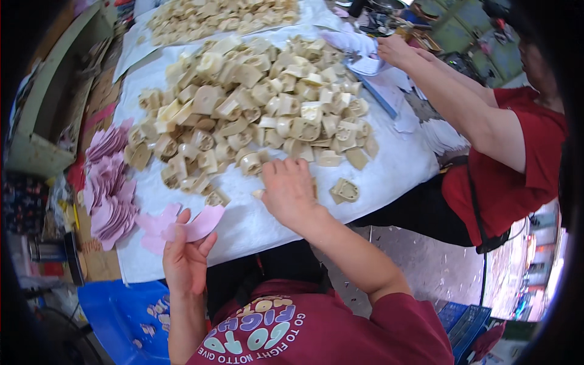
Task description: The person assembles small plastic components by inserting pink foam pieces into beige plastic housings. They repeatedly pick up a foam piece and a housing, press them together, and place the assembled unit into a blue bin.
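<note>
My left hand (185,255) pinches a curved pink cutout piece (204,223) between thumb and fingers, at the near edge of the white-covered table. Another pink cutout (159,226) lies just beside it; I cannot tell if it is also held. My right hand (291,191) is curled palm down at the near edge of a heap of cream, cup-like moulded parts (243,91). Its fingertips are hidden, and whatever they grip cannot be made out. To its right, a single cream part (345,190) lies apart from the heap.
Stacked pink cutouts (109,198) line the table's left edge. A blue basin (121,316) with scraps stands below left. More cream parts (222,18) are spread at the far end. At right, a co-worker in a red shirt (499,164) handles white sheets (359,45).
</note>
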